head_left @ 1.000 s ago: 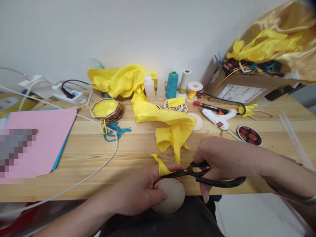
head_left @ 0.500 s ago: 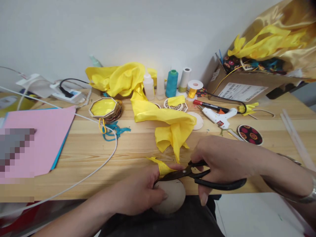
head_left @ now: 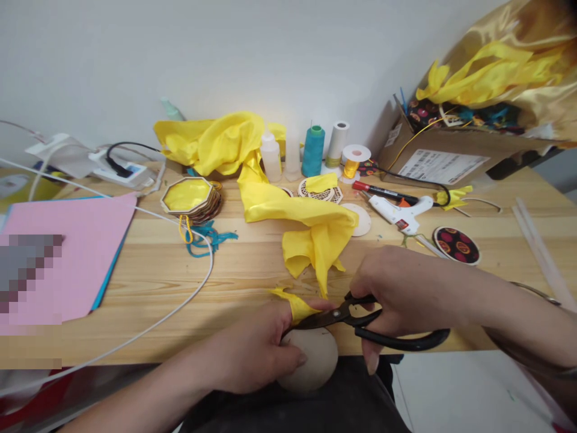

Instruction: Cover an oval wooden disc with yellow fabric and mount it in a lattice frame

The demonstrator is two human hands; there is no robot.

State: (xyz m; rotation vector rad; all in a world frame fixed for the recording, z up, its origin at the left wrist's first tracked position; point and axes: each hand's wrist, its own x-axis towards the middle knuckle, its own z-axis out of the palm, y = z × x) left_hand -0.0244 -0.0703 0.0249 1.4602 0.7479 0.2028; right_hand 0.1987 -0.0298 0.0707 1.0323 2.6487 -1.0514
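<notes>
My left hand (head_left: 265,346) grips a round grey-beige disc (head_left: 313,364), its thumb pressed on the face. A strip of yellow fabric (head_left: 300,305) sticks out past the disc's far edge, by the fingers. In my right hand (head_left: 387,288) are black-handled scissors (head_left: 349,313). Their blades lie along the disc's upper edge, over the yellow strip, with the tips by my left thumb and fingers. Whether the blades are fully closed is hard to see. Just beyond the hands lies a larger crumpled piece of yellow fabric (head_left: 297,216).
A white glue gun (head_left: 401,213), a red-capped marker (head_left: 383,192) and a patterned round piece (head_left: 457,245) lie right. Stacked octagonal frames (head_left: 192,201) sit left, near a white cable (head_left: 207,270) and pink sheets (head_left: 67,252). Behind stand a teal thread cone (head_left: 313,153) and a cardboard box (head_left: 433,156).
Very little differs. The hands, scissors and disc keep almost the same pose, and my right forearm has shifted slightly.
</notes>
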